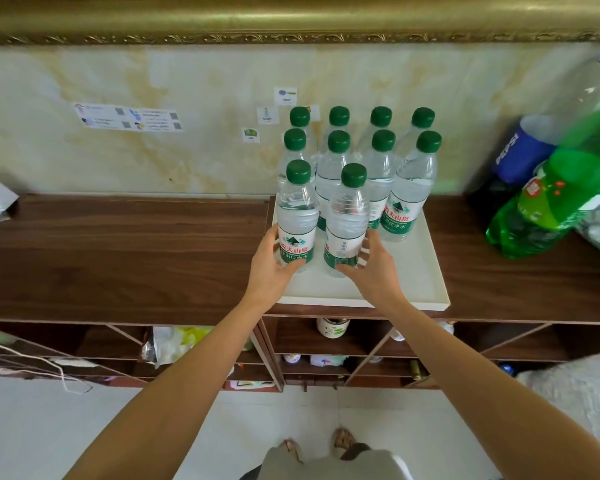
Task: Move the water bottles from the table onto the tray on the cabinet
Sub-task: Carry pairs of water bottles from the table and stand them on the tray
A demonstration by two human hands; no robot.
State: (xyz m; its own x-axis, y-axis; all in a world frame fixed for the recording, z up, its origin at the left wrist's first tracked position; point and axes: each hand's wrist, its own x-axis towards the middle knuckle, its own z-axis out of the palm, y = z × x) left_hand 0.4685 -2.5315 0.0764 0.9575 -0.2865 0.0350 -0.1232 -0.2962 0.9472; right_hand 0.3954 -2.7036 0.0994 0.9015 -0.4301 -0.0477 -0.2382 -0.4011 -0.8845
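Each hand holds a green-capped bottle on the white tray (426,271) — left hand (274,261) curls round one bottle (297,216), right hand (369,265) round another (347,223). A blue label (515,150) nearby says PEPSI.

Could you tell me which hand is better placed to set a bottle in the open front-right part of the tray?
Probably the right hand: it holds the front-right bottle beside the tray's bare part; the left hand is farther.
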